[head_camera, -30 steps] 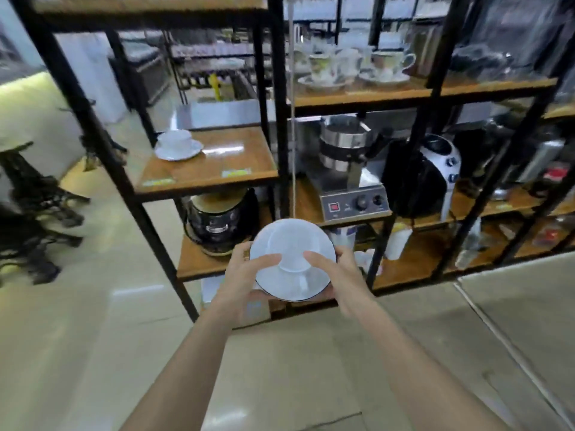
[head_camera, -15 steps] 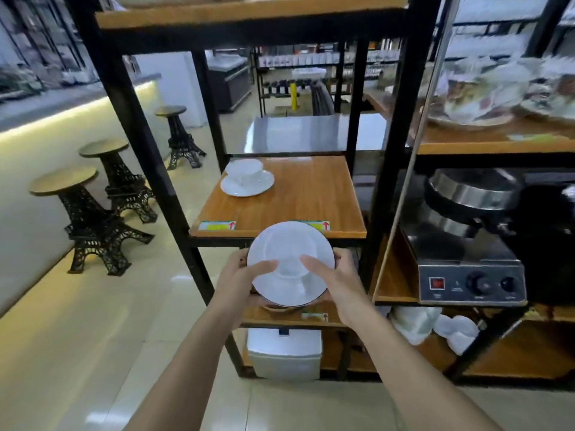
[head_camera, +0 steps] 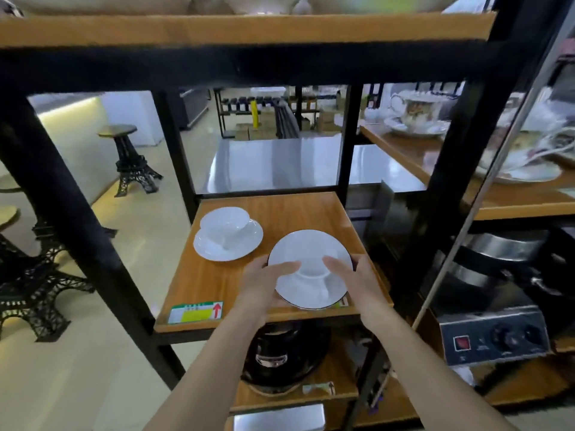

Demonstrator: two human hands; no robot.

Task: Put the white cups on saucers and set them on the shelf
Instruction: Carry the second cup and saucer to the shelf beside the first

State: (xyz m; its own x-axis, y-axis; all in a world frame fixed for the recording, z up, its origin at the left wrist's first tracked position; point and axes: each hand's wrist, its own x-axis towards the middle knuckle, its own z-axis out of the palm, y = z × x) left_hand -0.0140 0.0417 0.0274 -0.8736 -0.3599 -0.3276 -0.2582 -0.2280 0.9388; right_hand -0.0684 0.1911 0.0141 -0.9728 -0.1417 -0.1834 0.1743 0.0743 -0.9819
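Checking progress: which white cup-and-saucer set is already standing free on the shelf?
The set at the shelf's back left; no hand touches it. The front one is gripped by the left hand and right hand.

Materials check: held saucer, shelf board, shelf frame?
Saucer: looks like glazed white ceramic or porcelain, smooth, with a thin dark rim line. Both hands, left and right, hold it.
Shelf board: wood-grain surface, slight sheen; probably laminate, could be varnished wood.
Frame post: matte black, likely painted metal.
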